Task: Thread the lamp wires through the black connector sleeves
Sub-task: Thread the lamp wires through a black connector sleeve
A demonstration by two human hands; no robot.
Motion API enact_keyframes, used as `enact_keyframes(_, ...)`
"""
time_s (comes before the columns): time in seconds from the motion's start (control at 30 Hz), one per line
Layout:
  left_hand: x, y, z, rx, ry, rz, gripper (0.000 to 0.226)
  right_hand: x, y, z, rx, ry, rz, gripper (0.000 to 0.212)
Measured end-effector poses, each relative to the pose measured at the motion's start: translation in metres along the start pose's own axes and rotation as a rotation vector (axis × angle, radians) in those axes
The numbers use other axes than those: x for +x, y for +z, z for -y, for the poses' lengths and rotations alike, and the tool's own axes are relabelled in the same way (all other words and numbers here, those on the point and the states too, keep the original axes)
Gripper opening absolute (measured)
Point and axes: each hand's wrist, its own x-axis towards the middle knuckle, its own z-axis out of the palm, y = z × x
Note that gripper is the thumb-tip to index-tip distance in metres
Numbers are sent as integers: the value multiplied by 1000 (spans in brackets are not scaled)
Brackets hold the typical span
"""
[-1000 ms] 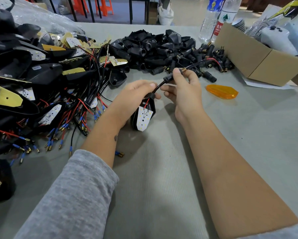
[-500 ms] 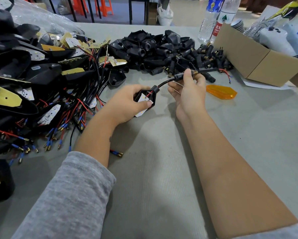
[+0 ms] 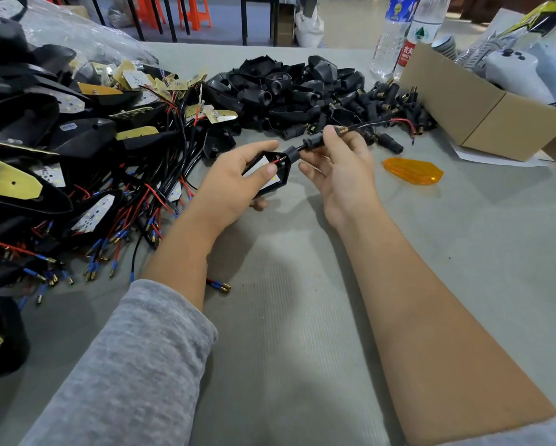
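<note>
My left hand [image 3: 238, 181] grips a black lamp housing [image 3: 278, 175] with a white LED board inside, thumb pressed on the board. A black connector sleeve [image 3: 313, 140] sits on the lamp's wires just beyond the housing neck. My right hand [image 3: 341, 169] pinches that sleeve between thumb and forefinger. The red and black lamp wires [image 3: 389, 122] run out of the sleeve to the right, ending in brass terminals. A heap of loose black sleeves [image 3: 383, 101] lies behind the hands.
A tangle of wired lamps [image 3: 77, 175] fills the left of the grey table [image 3: 302, 300]. Empty black housings [image 3: 286, 88] are piled at the back. An orange lens [image 3: 413, 171] lies to the right. A cardboard box [image 3: 482, 114] and two water bottles [image 3: 395, 33] stand at the back right.
The sleeve has slid down the wires toward the housing neck. My left hand has turned the housing face up and lifted it slightly; more wire now trails out to the right.
</note>
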Motion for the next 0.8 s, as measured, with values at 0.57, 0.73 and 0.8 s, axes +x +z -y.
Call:
enact_keyframes(0.57,1,-8,-2,-104,-47,-78,28,6,-7,2,74,-12,-178,15)
enact_keyframes(0.73,2,-10,0,-103,-72,-72,25,4,-9,4,23,-60,-211,19)
enact_keyframes(0.8,2,-10,0,-118,-71,-70,22,3,-9,4,12,-72,-215,21)
